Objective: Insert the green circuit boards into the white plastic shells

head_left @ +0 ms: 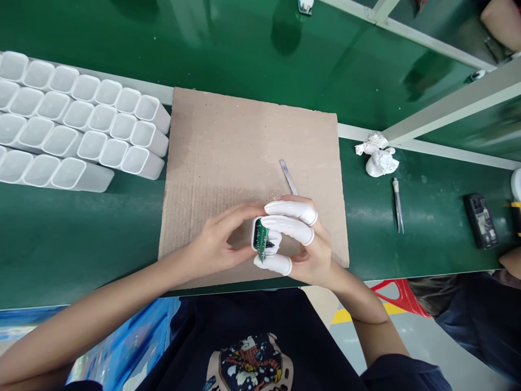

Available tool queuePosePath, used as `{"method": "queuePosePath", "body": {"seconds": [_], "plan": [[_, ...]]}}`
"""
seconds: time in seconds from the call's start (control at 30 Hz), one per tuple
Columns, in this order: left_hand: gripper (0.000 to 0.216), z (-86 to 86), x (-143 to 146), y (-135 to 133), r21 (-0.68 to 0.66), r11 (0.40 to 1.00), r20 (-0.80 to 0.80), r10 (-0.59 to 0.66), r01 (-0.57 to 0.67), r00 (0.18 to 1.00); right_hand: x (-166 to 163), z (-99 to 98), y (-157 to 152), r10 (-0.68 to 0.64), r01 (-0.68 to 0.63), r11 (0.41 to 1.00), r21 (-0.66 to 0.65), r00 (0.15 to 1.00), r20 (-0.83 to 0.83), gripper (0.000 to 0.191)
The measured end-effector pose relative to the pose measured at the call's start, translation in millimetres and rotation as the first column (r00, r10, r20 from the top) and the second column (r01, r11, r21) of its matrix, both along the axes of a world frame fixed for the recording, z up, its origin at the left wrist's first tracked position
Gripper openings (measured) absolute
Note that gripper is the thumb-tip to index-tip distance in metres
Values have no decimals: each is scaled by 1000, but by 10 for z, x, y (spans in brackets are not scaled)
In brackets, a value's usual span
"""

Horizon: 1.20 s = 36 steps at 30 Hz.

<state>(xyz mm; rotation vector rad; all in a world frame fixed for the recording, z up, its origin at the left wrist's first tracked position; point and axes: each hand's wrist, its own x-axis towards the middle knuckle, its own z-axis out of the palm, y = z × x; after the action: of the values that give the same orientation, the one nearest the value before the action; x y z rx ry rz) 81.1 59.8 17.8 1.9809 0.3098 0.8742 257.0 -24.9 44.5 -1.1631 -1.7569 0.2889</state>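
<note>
My left hand is closed around a white plastic housing, its fingers at the far side and thumb at the near side. My right hand, with white finger cots on several fingers, grips a green circuit board at the mouth of the housing. The board stands on edge and shows solder points. How deep it sits in the housing is hidden by the fingers. Beyond my right hand, a flat metal strip shows over the cardboard sheet; its near end is hidden behind the fingers.
Rows of white open-ended housings stand at the left of the green table. To the right are crumpled white pieces, tweezers and a black device. A white frame post rises there. Another person's arm shows at the right edge.
</note>
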Motion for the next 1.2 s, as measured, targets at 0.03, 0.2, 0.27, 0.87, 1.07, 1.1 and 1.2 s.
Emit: {"method": "queuePosePath", "body": {"seconds": [0.03,0.2,0.27,0.87,1.07,1.1,1.2], "plan": [[46,5,2,0,15,1000,3,-2,2,1000,5,1,-2,3,-3,1000,8,1000,5,45],[47,22,-21,-1,124,992,-3,13,-13,1000,20,24,-26,33,-35,997,62,999,44,40],[48,18,-42,4,184,983,-15,13,-10,1000,21,30,-41,40,-45,996,78,997,73,37],[63,56,-32,38,189,981,-14,-48,50,999,34,-9,-101,-6,-9,989,149,995,104,50],[54,32,-37,43,204,978,-16,-30,32,999,38,-5,-101,-7,-5,994,109,994,106,49],[52,28,-39,45,214,976,-22,-25,29,999,41,-2,-95,-9,-3,994,106,994,112,49],[49,15,-46,48,236,972,-37,-11,20,999,47,10,-73,-12,0,995,100,992,125,50]]}}
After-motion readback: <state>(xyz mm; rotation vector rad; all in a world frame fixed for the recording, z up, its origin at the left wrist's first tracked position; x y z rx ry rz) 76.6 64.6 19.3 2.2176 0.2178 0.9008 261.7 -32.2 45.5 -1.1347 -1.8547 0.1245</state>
